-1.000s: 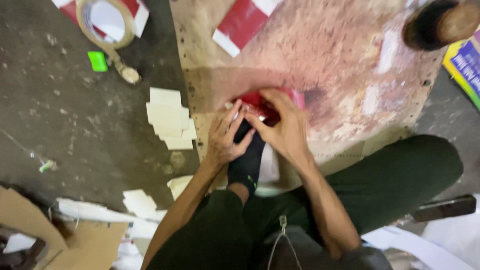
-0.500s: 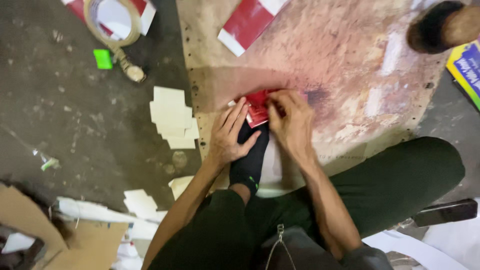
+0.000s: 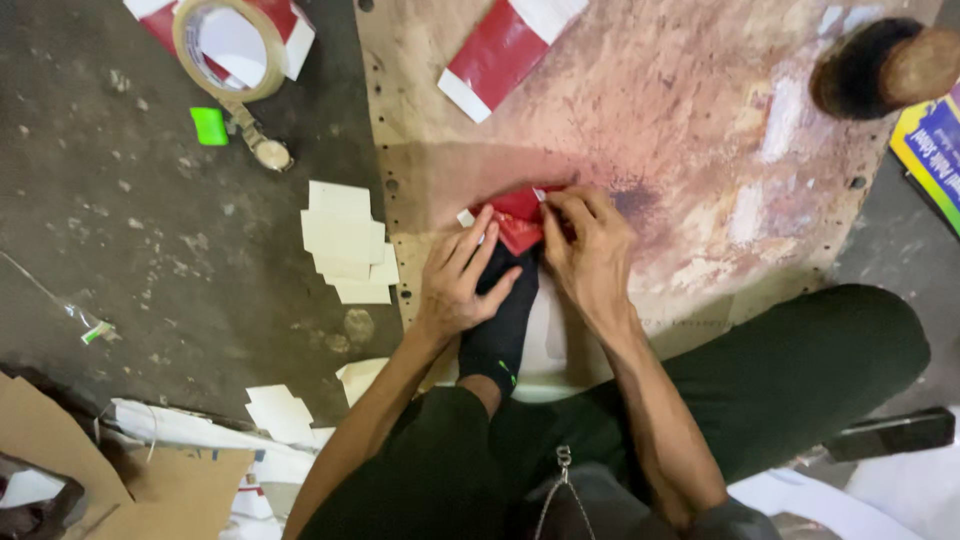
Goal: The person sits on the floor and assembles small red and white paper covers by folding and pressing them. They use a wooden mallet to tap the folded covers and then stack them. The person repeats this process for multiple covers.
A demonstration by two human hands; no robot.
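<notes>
Fingers on flat red paper

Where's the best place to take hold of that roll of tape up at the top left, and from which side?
Probably the tape roll is best gripped across its ring wall on the bare near rim, coming from above. It lies flat on a red-and-white sheet with its open centre facing up, so one finger could drop inside and the thumb outside. Neither hand is near it.

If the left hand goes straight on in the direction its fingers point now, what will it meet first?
The left hand points up-right, so its fingertips would probably first meet the red folded piece, which they already nearly touch.
</notes>
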